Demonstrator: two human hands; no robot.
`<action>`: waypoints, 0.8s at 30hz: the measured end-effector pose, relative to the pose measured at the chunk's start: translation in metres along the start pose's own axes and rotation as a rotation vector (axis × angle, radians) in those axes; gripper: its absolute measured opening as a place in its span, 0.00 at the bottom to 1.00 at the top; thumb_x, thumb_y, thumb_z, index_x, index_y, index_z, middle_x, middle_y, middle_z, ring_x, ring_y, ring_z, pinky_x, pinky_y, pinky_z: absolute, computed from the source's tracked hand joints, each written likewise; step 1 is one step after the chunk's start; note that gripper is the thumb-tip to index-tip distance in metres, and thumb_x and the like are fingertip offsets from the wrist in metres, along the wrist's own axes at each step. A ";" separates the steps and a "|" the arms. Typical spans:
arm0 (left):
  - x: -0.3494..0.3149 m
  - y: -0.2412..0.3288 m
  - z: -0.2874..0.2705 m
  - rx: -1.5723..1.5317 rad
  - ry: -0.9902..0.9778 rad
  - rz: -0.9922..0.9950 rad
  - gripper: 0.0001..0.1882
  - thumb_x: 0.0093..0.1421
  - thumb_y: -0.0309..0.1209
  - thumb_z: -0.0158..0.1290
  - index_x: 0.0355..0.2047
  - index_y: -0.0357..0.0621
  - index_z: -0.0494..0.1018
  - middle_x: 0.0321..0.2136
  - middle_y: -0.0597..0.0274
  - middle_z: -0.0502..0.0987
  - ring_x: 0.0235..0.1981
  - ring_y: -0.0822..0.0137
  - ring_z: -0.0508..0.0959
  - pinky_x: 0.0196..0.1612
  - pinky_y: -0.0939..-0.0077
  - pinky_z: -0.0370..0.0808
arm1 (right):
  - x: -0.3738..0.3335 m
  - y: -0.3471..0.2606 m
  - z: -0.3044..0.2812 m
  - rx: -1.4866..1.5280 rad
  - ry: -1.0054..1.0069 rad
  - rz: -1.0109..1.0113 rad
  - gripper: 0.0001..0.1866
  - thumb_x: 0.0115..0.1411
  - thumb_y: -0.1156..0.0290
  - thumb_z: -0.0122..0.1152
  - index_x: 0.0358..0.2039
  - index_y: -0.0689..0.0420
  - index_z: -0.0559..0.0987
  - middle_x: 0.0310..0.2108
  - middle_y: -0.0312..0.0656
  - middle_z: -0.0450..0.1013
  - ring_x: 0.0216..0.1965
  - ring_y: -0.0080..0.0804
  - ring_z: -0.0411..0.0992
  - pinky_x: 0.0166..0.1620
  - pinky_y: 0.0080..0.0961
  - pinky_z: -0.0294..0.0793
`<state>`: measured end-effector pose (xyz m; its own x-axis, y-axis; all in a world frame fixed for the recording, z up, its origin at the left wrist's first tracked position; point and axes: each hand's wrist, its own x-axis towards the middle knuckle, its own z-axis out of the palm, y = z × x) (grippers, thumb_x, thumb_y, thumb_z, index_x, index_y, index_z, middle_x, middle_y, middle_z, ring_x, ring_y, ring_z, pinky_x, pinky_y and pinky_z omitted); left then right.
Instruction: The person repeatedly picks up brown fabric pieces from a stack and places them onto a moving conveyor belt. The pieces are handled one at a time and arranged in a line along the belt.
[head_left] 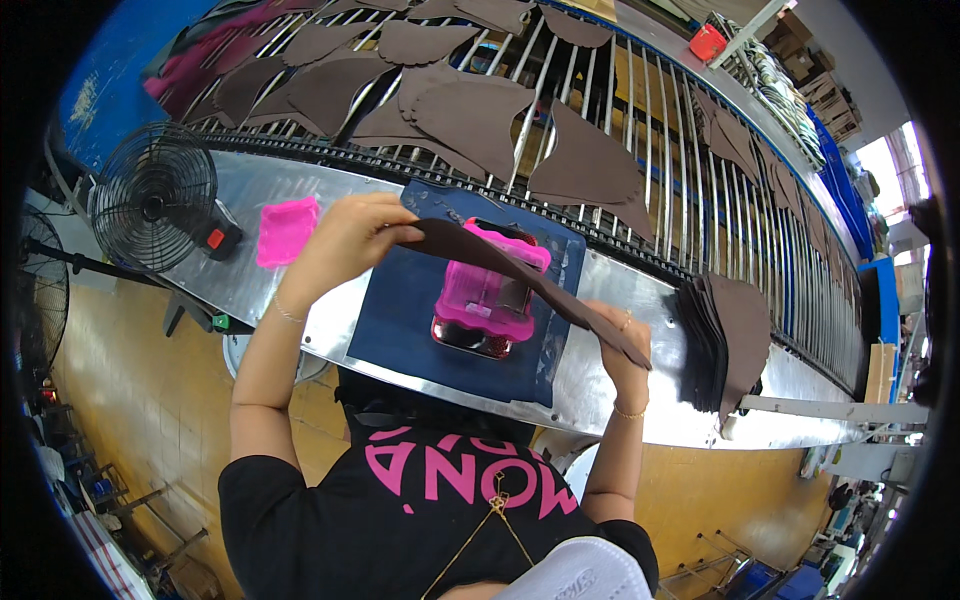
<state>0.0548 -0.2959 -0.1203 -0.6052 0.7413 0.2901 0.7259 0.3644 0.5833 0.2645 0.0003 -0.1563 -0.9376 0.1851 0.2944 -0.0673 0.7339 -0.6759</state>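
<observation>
A brown, curved cut piece of sheet material [462,244] is stretched between my two hands above the worktable. My left hand [365,232] pinches its left end between thumb and fingers. My right hand [627,350] is closed on the lower right end. Beneath the piece, partly covered by it, a bright pink scalloped tray [462,318] sits on a dark blue mat [390,320]. A shiny dark red and black object [470,340] shows from under the tray. To my right, a stack of similar brown pieces [740,325] leans at the table's edge.
Beyond the table runs a roller conveyor [690,170] carrying many brown cut pieces [590,165]. A black wire fan [153,200] and a second pink tray [287,232] are at the left. The metal tabletop [620,285] spans the front. A pale bar [835,408] juts in at the right.
</observation>
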 end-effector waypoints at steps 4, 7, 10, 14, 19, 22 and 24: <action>0.025 0.024 0.029 -0.067 -0.040 0.113 0.06 0.49 0.30 0.60 0.27 0.42 0.78 0.24 0.61 0.71 0.27 0.60 0.73 0.30 0.69 0.71 | -0.051 0.030 -0.023 -0.004 0.030 0.206 0.13 0.49 0.79 0.56 0.37 0.59 0.81 0.31 0.44 0.79 0.31 0.33 0.77 0.38 0.24 0.74; 0.045 0.044 0.047 -0.051 -0.077 0.278 0.06 0.47 0.30 0.62 0.25 0.43 0.78 0.25 0.62 0.68 0.30 0.60 0.71 0.30 0.69 0.68 | -0.094 0.049 -0.044 0.182 0.160 0.328 0.11 0.51 0.79 0.61 0.38 0.62 0.80 0.31 0.45 0.79 0.30 0.29 0.75 0.37 0.24 0.73; 0.061 0.059 0.073 -0.050 -0.159 0.409 0.07 0.46 0.33 0.63 0.23 0.46 0.78 0.27 0.63 0.67 0.33 0.60 0.69 0.35 0.68 0.67 | -0.109 0.030 -0.086 0.183 0.108 0.476 0.06 0.53 0.79 0.63 0.33 0.66 0.79 0.26 0.39 0.75 0.29 0.24 0.69 0.36 0.22 0.69; 0.091 0.083 0.096 -0.051 -0.170 0.559 0.05 0.48 0.32 0.60 0.22 0.47 0.78 0.29 0.63 0.66 0.36 0.61 0.67 0.38 0.67 0.63 | -0.149 0.041 -0.144 -0.072 -0.083 0.620 0.07 0.57 0.76 0.62 0.32 0.66 0.76 0.26 0.34 0.72 0.28 0.21 0.66 0.35 0.19 0.67; 0.161 0.124 0.082 0.040 0.108 0.729 0.02 0.50 0.29 0.57 0.23 0.48 0.78 0.31 0.62 0.66 0.38 0.61 0.67 0.41 0.66 0.64 | -0.111 0.017 -0.154 0.117 0.524 0.500 0.07 0.59 0.74 0.61 0.34 0.62 0.73 0.27 0.32 0.70 0.28 0.16 0.64 0.31 0.12 0.63; 0.195 0.146 0.061 0.326 0.267 0.871 0.01 0.48 0.30 0.57 0.23 0.51 0.78 0.36 0.63 0.67 0.42 0.61 0.67 0.43 0.65 0.64 | -0.075 0.018 -0.155 0.150 0.437 0.457 0.06 0.59 0.74 0.60 0.35 0.61 0.74 0.26 0.31 0.71 0.25 0.14 0.64 0.29 0.11 0.64; 0.216 0.152 0.057 0.463 0.403 0.952 0.02 0.46 0.31 0.58 0.23 0.52 0.78 0.40 0.64 0.68 0.44 0.62 0.67 0.44 0.66 0.64 | -0.041 0.012 -0.135 0.088 0.420 0.565 0.08 0.60 0.71 0.59 0.34 0.62 0.74 0.25 0.32 0.71 0.25 0.15 0.67 0.24 0.13 0.67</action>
<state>0.0528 -0.0480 -0.0123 0.2573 0.6237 0.7381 0.9481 -0.0153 -0.3176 0.3484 0.0903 -0.0852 -0.6277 0.7711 0.1067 0.3465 0.3994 -0.8488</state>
